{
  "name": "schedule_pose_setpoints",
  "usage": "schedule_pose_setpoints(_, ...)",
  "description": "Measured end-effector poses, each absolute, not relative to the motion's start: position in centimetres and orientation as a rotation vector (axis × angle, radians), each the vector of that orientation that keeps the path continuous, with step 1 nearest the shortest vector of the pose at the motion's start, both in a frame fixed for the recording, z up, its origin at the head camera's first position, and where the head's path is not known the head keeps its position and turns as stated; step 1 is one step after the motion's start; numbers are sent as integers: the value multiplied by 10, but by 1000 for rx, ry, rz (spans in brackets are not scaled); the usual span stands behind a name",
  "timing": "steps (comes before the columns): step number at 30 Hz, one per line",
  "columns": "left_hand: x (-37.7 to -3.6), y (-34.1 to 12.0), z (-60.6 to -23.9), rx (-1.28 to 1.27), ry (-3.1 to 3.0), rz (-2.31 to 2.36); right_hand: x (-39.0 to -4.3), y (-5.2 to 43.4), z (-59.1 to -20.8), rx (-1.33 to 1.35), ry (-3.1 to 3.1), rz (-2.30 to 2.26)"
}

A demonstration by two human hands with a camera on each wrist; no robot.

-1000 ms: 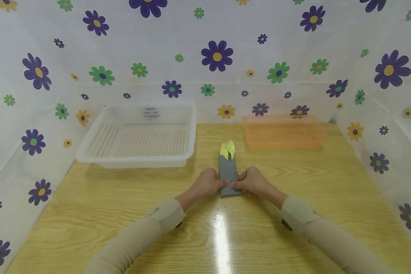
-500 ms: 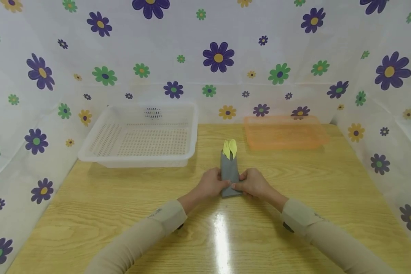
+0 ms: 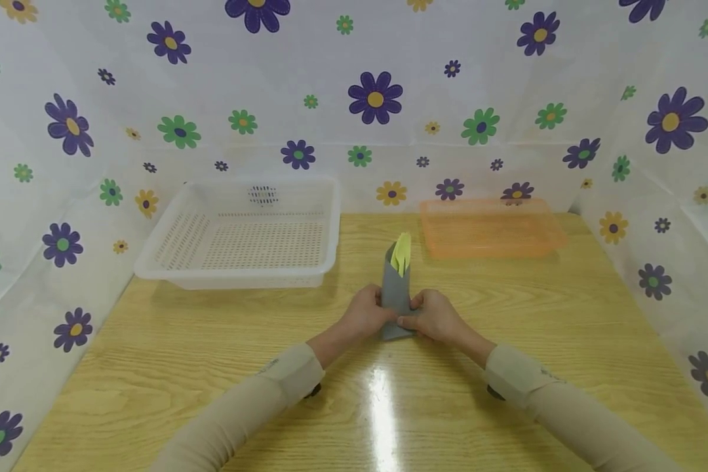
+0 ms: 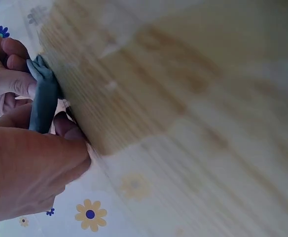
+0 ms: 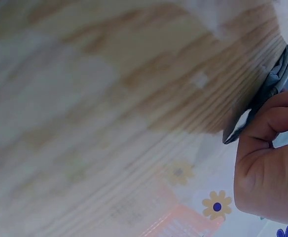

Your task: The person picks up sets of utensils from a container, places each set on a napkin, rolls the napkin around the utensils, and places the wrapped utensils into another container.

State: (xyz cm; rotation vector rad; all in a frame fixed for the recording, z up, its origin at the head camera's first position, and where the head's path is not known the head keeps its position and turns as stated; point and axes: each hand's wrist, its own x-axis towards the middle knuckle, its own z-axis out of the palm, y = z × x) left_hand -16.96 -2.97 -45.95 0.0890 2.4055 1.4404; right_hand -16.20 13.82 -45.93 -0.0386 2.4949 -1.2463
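Note:
A grey folded napkin (image 3: 396,294) is wrapped around yellow cutlery (image 3: 402,252) at the middle of the table. Its far end is lifted and tilted, and the cutlery tops stick out there, seen nearly edge-on. My left hand (image 3: 366,314) pinches the napkin's left side near its lower end, thumb on top. From the other side my right hand (image 3: 439,316) pinches it the same way, the thumbs almost meeting. In the left wrist view the napkin (image 4: 45,101) shows between both hands. Its layered edge (image 5: 277,74) appears in the right wrist view beside my right fingers.
A white perforated basket (image 3: 242,270) stands at the back left of the wooden table (image 3: 212,393). At the back right is a shallow orange basket (image 3: 490,249). Flower-printed white sheeting (image 3: 324,65) rises behind the table and along both sides.
The napkin's far end has risen and turned, so the fork and spoon, seen from the front before, now show nearly edge-on. Both hands keep their grip and have hardly moved.

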Motion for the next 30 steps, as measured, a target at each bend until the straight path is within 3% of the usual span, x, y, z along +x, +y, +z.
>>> schedule_pose_setpoints(30, -187, -32, -447, 214, 2153, 1917, -156, 138, -433, -144, 2702, -1322)
